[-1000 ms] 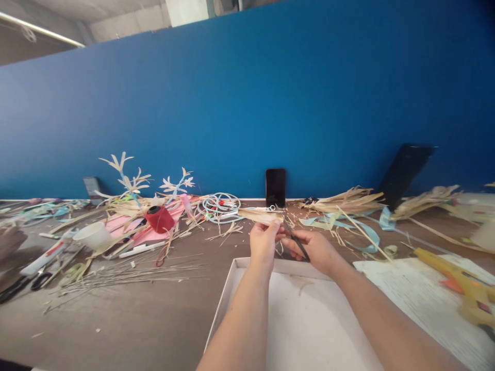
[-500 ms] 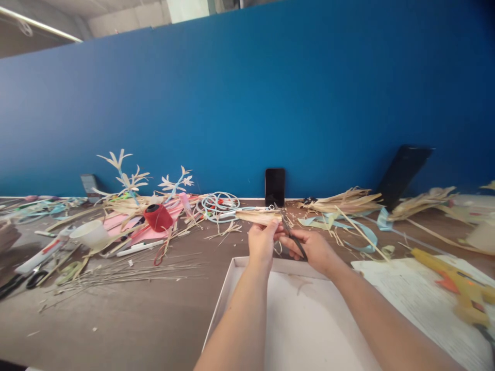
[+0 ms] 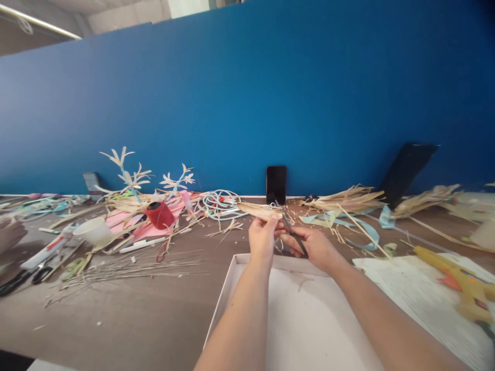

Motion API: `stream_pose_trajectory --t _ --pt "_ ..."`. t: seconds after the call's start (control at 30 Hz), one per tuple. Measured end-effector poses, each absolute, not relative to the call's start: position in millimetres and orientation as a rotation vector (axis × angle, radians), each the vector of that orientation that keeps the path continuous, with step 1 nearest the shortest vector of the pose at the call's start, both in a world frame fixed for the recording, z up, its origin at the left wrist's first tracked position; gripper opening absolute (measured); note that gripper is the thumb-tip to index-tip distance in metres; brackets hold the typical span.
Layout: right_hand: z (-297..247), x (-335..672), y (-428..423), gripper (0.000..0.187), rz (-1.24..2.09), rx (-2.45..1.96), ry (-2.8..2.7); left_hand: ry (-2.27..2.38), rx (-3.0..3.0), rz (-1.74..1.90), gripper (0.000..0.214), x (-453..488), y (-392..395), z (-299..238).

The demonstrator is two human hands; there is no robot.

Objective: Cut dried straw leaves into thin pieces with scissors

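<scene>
My left hand pinches a pale dried leaf strip that sticks out to the left above the table. Close beside it, my right hand is wrapped round the dark handles of a pair of scissors, whose blades point up toward the strip. Both hands hover over the far edge of a shallow white box, which holds a few thin scraps.
A black phone leans on the blue partition. A red spool, a white cup, blue wire coils, thin sticks and leaf flowers lie left. A yellow glue gun rests on paper right.
Both hands have risen slightly with the strip and scissors, staying close together. The view has shifted a little.
</scene>
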State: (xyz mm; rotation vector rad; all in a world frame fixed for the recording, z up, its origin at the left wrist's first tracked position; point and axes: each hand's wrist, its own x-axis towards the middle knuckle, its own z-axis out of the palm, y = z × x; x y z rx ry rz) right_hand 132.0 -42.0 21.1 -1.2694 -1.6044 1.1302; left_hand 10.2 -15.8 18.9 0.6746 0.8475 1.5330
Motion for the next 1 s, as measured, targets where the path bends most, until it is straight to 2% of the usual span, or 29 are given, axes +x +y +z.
stream_pose_trajectory --t 0.3,0.63,0.83,1.0 --pt "26.5 130.2 -44.7 0.036 1.096 -1.296 -1.626 0.869 0.682 1.556 0.024 8.8 -14.8 18.3" --pt "24.4 131.9 -43.8 0.049 1.122 -1.302 -1.609 0.931 0.759 1.553 0.027 5.1 -14.7 20.4" --pt "34.2 133.1 -45.8 0.058 1.124 -1.358 -1.411 1.070 0.838 1.601 0.025 -3.6 -10.3 18.0" --pt "34.6 141.5 -46.5 0.060 1.269 -1.341 -1.482 1.194 0.911 1.635 0.020 -8.4 -4.4 12.9"
